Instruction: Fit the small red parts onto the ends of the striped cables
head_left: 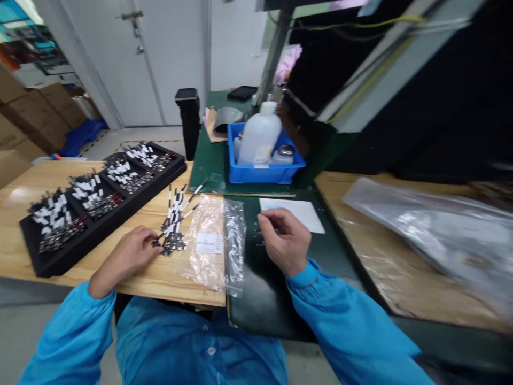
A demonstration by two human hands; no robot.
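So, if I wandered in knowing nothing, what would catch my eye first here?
A black tray on the wooden bench at left stands out first, its rows packed with small dark parts trailing black-and-white striped strips. Farther back, a bright blue crate holds a large white plastic bottle. Nearest, the left hand touches a loose bunch of those striped parts, and the right hand pinches something small over a dark mat.

Probably an electronics workshop: antistatic mat [208, 160], parts tray [116, 220].
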